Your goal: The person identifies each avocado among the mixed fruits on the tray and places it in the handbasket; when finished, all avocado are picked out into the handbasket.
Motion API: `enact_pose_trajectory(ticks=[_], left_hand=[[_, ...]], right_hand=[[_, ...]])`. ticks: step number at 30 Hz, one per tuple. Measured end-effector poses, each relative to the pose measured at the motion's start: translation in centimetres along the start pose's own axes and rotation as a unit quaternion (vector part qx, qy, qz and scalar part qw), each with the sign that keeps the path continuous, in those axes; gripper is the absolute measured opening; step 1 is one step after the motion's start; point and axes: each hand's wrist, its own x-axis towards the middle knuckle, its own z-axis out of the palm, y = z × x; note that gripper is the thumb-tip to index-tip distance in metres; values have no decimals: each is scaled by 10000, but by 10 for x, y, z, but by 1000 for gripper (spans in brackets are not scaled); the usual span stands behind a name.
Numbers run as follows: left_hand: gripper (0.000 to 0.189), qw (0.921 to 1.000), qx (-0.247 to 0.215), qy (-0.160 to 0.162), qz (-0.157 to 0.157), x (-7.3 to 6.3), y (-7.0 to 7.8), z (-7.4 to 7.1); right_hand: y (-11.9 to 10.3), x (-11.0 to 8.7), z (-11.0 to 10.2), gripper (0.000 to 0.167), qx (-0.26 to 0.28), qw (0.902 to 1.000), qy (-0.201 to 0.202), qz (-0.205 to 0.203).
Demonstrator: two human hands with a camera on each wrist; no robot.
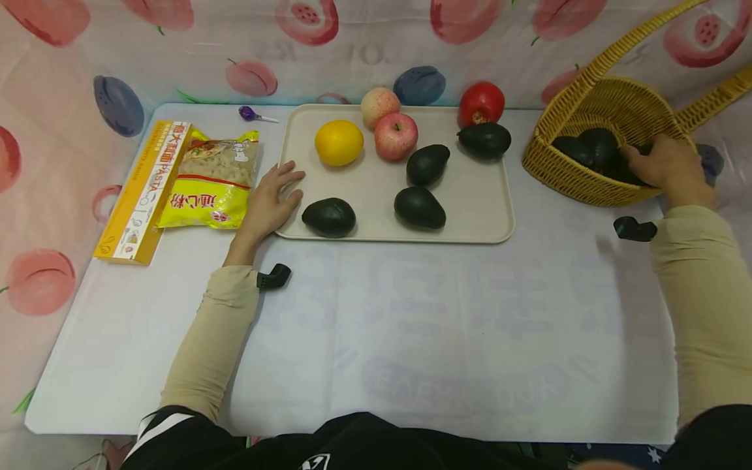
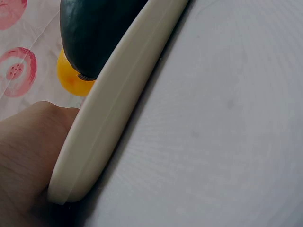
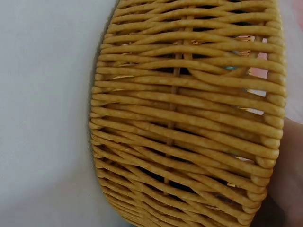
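Observation:
My left hand (image 1: 269, 202) rests at the left rim of the beige tray (image 1: 370, 183), fingers spread over its edge. Nearest to it on the tray is a dark green avocado (image 1: 329, 217); in the left wrist view an avocado (image 2: 99, 33) shows above the tray's side wall (image 2: 109, 104). Over at the right, my right hand (image 1: 672, 166) reaches over the rim into a yellow wicker basket (image 1: 578, 179). Its thumb lies against dark avocados (image 1: 599, 147) inside, while the other fingers are hidden; I cannot tell whether it grips one. The weave (image 3: 184, 109) fills the right wrist view.
The tray also bears a lemon (image 1: 339, 143), a peach (image 1: 380, 106), an apple (image 1: 396, 136), a tomato (image 1: 481, 104) and more avocados (image 1: 420, 208). Left of it lie a pasta box (image 1: 143, 192), a macaroni bag (image 1: 214, 183) and a lollipop (image 1: 249, 113). The basket's tall handle (image 1: 617, 55) arches above it.

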Motion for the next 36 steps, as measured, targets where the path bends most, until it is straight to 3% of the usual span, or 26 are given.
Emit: enact_pose_trajectory(ticks=[7,14,17,21,30,36], left_hand=[[42,10000,5,-1,-27,-1,-1,1],[42,10000,18,11,27,-1,-2,0],[42,10000,32,12,18,-1,-2,-1],[42,10000,43,21,-26,-1,-1,-2],[42,10000,28,57,37,-1,-2,0],[42,10000,-32,54,59,0,-2,1]], right_hand=[[-3,-4,3,88,-88,9999,-6,117],[-9,-9,3,91,-179,9984,181,514],[-8,-11,1,85,40,9985,370,410],[-10,-17,0,78,721,9946,698,272],[-22,-39,11,60,1597,9704,1777,361],[-38,-59,16,46,2643,9389,2181,317]])
